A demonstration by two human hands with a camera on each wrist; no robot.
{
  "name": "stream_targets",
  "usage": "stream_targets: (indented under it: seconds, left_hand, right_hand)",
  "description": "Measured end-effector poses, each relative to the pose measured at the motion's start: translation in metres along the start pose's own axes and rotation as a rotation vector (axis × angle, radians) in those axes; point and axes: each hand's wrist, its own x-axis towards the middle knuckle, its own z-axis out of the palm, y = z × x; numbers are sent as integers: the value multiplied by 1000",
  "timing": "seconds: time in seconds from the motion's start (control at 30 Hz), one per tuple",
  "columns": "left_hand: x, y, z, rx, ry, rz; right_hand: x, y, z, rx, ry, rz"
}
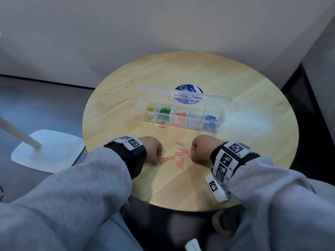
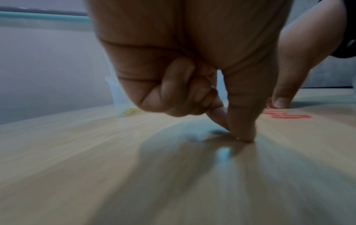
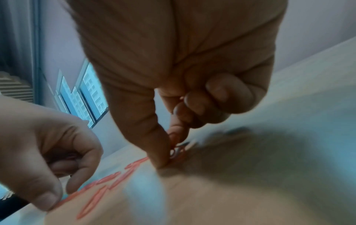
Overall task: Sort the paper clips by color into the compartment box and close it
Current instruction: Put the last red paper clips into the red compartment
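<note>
Both hands pinching loose red wire paper clips (image 1: 179, 156): left hand (image 1: 151, 148), right hand (image 1: 204, 147). Next: drop into clear plastic compartment box (image 1: 181, 113), red middle slot.

One round wooden table (image 1: 235, 84), one clear compartment box (image 1: 181, 113) with five compartments, one lid open, one round sticker (image 1: 188, 88), about nine loose red paper clips (image 1: 179, 156) on the tabletop, two hands, left hand (image 1: 151, 148), right hand (image 1: 204, 148)

No legible text: round blue sticker (image 1: 188, 93) lettering blurred, wrist bands (image 1: 228, 158) with coded squares only
</note>
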Motion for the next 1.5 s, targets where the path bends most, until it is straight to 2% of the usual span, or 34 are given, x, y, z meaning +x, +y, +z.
stream_targets:
  seconds: [0.1, 0.27, 0.33, 0.47, 0.67, 0.73, 0.83, 0.9, 1.03, 1.13, 1.23, 1.37, 1.5]
  left_hand:
    - [0, 2, 2, -43, 68, -18]
    - [3, 8, 2, 4, 15, -6]
    - [6, 11, 1, 21, -2, 5]
    - [9, 12, 2, 39, -31, 3]
    - [2, 10, -2, -73, 10, -35]
    - [-1, 7, -6, -244, 34, -59]
    - [-1, 6, -16, -758, -30, -137]
    - [-1, 3, -21, -1018, -30, -184]
    - [-2, 0, -27, -1398, -61, -84]
    - [-6, 0, -30, -1553, -83, -22]
    - [-4, 2, -31, -1587, -90, -54]
    - [2, 6, -29, -1366, -20, -151]
    - [4, 11, -29, -1157, 16, -148]
  right_hand:
    - [-3, 3, 1, 27, -15, -20]
    - [-5, 17, -7, 207, -56, -40]
    - [-5, 25, -13, 409, -101, -68]
    - [-11, 30, -16, 972, -178, -86]
    - [-10, 33, -17, 1347, -210, -141]
    - [-11, 33, -18, 1422, -212, -152]
    - [-13, 32, -19, 1496, -200, -133]
    - [-14, 31, -19, 1559, -196, -83]
    - [-14, 29, -21, 1693, -189, -13]
    - [-16, 28, -24, 1641, -203, -39]
    - [-14, 26, -23, 1423, -169, -41]
    - [-8, 27, -20, 944, -99, -30]
    - [-8, 26, -21, 741, -49, -31]
